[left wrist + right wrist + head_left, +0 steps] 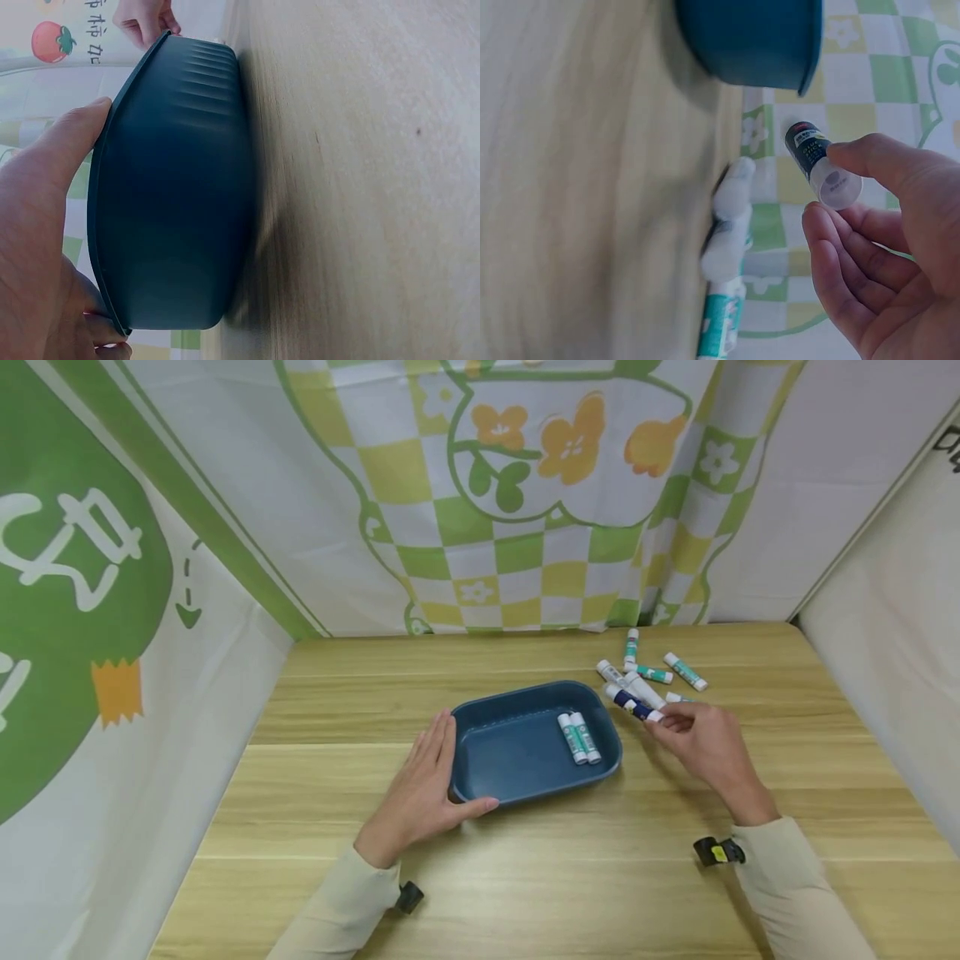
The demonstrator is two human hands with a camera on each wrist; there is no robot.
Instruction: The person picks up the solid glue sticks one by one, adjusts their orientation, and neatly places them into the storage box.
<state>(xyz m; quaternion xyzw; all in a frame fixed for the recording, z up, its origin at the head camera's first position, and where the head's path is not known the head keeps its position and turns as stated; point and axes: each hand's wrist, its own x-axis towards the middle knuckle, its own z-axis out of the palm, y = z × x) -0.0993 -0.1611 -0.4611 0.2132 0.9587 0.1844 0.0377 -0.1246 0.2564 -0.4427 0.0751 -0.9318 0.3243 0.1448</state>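
My right hand (pixel 708 747) pinches a glue stick (pixel 633 702) with a dark blue label and white ends, between thumb and fingers. It is held just right of a dark blue tray (pixel 502 764), tilted, above a loose group of glue sticks. In the right wrist view the held glue stick (pixel 808 150) is off the table. My left hand (pixel 420 789) rests against the tray's left end, fingers straight along the rim and thumb on the near rim. Two green-and-white glue sticks (pixel 579 739) lie side by side in the tray's right part.
Beyond my right hand lie several glue sticks, among them a green-labelled one (pixel 685 671), another upright in view (pixel 632 646) and a whitish one (pixel 643 690). The wooden table (pixel 360 693) ends at a patterned curtain (pixel 525 552). White fabric walls stand left and right.
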